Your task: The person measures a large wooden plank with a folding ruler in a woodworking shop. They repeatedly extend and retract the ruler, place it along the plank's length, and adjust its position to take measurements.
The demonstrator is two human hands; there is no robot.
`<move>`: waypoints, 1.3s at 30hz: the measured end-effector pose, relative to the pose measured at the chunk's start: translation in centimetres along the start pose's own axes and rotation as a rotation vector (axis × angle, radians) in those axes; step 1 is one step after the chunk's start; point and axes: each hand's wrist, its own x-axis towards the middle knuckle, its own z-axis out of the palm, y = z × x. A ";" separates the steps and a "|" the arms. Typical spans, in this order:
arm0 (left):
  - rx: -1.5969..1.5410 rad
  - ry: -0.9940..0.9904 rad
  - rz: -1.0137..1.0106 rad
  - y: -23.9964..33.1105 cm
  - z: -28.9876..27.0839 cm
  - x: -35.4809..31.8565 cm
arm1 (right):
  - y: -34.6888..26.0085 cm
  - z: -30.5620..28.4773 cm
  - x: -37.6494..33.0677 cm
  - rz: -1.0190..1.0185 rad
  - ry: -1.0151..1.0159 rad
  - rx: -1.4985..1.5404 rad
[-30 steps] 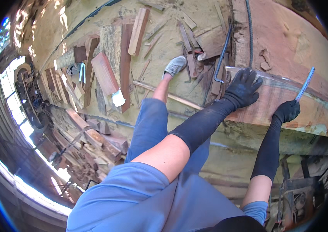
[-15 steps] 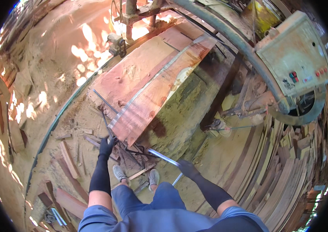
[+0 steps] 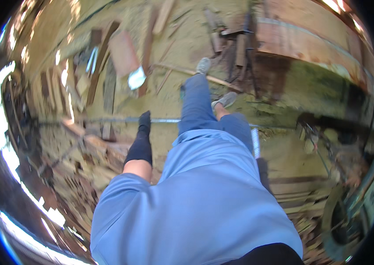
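Note:
My left hand (image 3: 144, 118), in a dark glove, hangs over the floor left of my legs. Its fingers are blurred, and I see nothing held in it. Close by, a long thin metal rail (image 3: 164, 120) runs along the floor. On the right, a silver metal bar (image 3: 255, 142) juts out beside my shorts. My dark-gloved right hand (image 3: 261, 164) is at its lower end, closed on it and partly hidden by my shirt.
A large sawn timber slab (image 3: 301, 42) lies at the upper right. Scrap wood (image 3: 240, 48) is heaped near my shoes, with loose boards (image 3: 123, 53) at the upper left. Stacked planks (image 3: 297, 190) and a round machine part (image 3: 337, 221) stand at lower right.
My view has swung left, so the slab has shifted to the upper right. My left hand has come away from the slab's near corner. The bar in my right hand is now close beside my body.

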 end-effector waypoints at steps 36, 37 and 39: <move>-1.306 0.291 -0.921 -30.0 23.4 -46.2 | -27.4 -11.3 6.5 -0.192 -0.088 0.590; -1.306 0.261 -0.904 -30.5 22.6 -45.6 | -24.6 -10.9 8.4 -0.176 -0.033 0.507; -1.443 0.218 -0.770 -34.7 22.5 -49.2 | -21.4 -9.7 8.9 -0.505 0.206 -0.475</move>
